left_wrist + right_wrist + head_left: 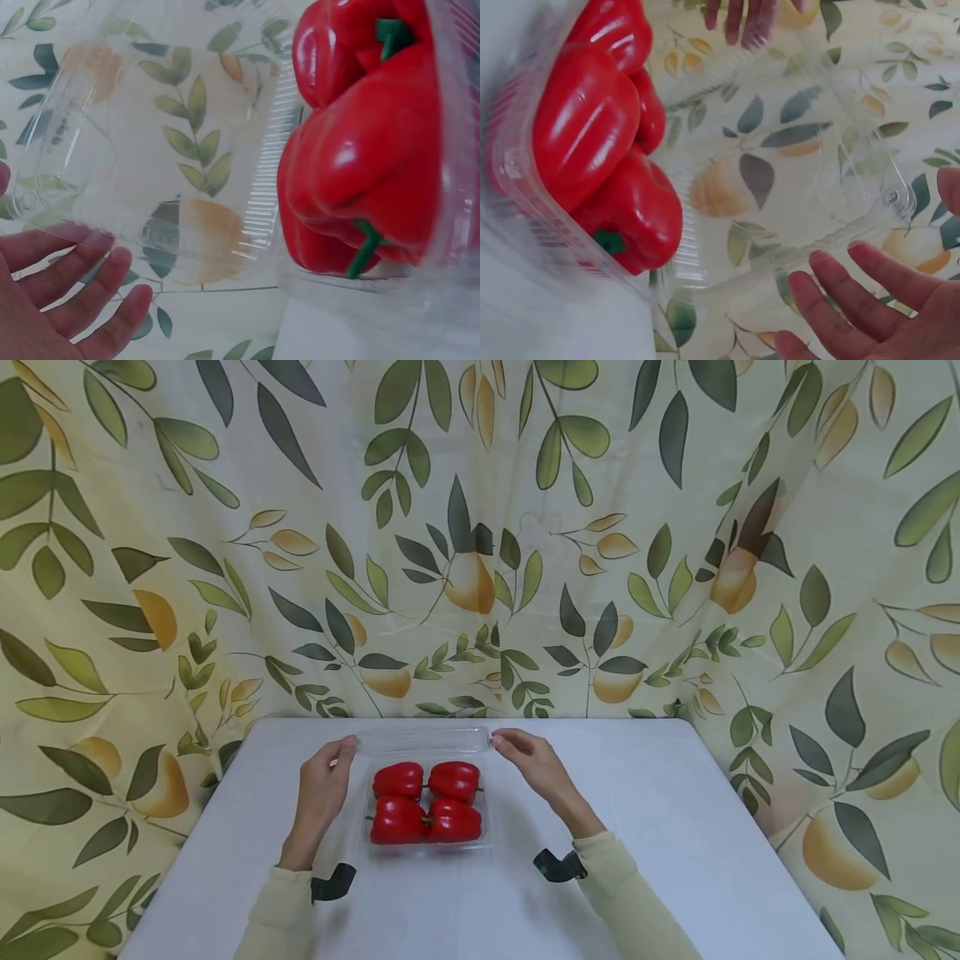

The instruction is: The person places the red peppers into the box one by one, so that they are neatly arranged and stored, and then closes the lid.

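A clear plastic clamshell box (489, 827) holds several red bell peppers (454, 821) with green stems. Its hinged lid (423, 741) is raised at the back, tilted up from the base. My left hand (322, 783) is at the lid's left corner, and in the left wrist view its fingers (112, 262) extend along the lid's edge. At the opposite corner is my right hand (542, 770). Its fingers (840, 292) look spread and nearly straight beside the lid's edge in the right wrist view, with the thumb (950, 189) apart from them.
The box stands on a white table (645, 827) with a rounded far corner. Behind and at both sides hangs a leaf-and-fruit patterned curtain (525, 568). Dark camera mounts (558, 866) are strapped to both wrists, below pale sleeves (622, 885).
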Tool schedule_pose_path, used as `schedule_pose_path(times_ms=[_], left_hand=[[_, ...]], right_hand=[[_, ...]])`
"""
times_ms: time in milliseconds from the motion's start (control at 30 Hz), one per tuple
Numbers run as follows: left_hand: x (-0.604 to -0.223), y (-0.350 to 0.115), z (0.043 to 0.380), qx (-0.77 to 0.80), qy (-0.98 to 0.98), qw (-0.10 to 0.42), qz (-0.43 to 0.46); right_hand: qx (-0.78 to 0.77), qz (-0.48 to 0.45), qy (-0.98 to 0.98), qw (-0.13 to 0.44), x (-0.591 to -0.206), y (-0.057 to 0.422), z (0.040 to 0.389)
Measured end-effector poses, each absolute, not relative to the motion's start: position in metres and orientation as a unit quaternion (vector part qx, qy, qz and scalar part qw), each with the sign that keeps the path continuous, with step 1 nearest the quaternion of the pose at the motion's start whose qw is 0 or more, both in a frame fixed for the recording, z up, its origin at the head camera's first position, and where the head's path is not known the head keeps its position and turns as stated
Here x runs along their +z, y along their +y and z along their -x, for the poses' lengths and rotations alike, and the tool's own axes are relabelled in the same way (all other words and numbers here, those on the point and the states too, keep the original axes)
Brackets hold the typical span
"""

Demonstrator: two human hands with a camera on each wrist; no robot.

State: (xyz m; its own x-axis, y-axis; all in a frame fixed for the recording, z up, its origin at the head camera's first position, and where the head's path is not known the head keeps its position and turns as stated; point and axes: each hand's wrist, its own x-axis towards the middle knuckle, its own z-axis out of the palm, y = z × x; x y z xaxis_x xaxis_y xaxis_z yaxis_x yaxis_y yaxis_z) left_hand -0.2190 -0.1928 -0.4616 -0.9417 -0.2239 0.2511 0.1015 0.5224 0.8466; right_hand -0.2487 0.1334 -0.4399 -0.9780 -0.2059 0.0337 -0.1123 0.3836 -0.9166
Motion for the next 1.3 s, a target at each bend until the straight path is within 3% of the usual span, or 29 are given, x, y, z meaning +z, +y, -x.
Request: schedule_pose_path(times_ms=[400, 967, 1300], left_hand=[[-0.477, -0.198, 0.205, -0.467, -0.864, 0.189, 0.002], [-0.493, -0.198, 0.201, -0.475, -0.861, 0.175, 0.059], [-0.512, -0.199, 0.196, -0.496, -0.857, 0.131, 0.041]], right_hand=[[-0.525, 0.105, 0.844, 0.031, -0.452, 0.130, 0.235], [-0.527, 0.086, 0.845, 0.028, -0.463, 0.129, 0.234], [-0.526, 0.092, 0.845, 0.020, -0.481, 0.128, 0.227]])
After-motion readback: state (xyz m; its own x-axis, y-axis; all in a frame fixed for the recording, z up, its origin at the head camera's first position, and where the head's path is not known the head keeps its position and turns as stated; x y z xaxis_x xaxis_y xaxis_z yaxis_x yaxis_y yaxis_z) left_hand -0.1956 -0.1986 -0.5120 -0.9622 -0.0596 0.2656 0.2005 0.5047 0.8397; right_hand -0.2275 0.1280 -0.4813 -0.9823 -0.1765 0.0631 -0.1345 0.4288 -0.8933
